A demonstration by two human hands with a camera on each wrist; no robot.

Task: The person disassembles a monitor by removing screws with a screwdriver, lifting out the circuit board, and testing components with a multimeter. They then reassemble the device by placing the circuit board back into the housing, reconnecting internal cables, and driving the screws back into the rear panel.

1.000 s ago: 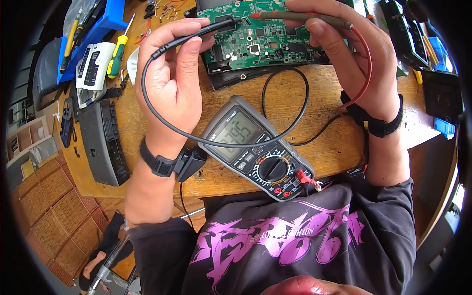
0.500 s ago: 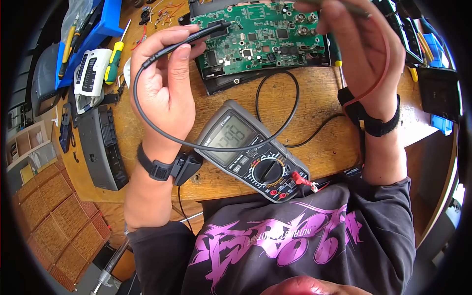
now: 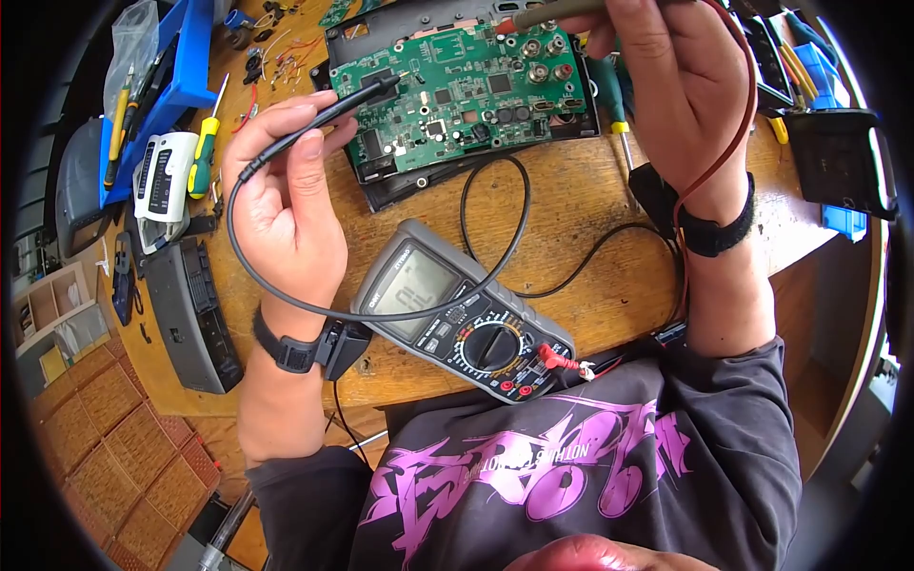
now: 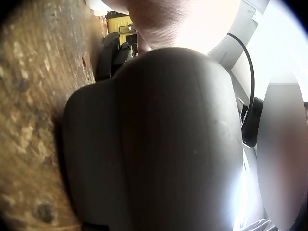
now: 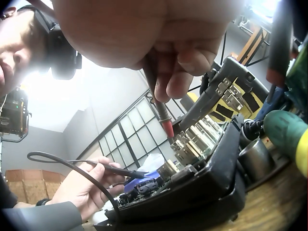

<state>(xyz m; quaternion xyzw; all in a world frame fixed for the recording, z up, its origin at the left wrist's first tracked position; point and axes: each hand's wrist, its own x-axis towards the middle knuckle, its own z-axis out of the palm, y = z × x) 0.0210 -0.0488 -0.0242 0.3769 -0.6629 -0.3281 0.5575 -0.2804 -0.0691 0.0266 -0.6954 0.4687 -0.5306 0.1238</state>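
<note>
In the head view, my left hand pinches a black test probe between thumb and fingers. Its tip points at the chips on the left of a green circuit board. My right hand grips a red-tipped test probe over the board's far edge, by the round metal connectors. From the right wrist, the red probe's tip shows right at a row of metal connectors. A digital multimeter lies nearer my body, its display reading OL.
The black probe's lead loops across the multimeter. Left of the board lie a green-yellow screwdriver, a white cable tester and a dark grey plastic casing. Another screwdriver lies beside the board's right side, under my right forearm side.
My right hand swung the red probe away to the right, then back over the connectors. The multimeter's display went from digits to OL. The head view shifted, so the board appears farther left.
</note>
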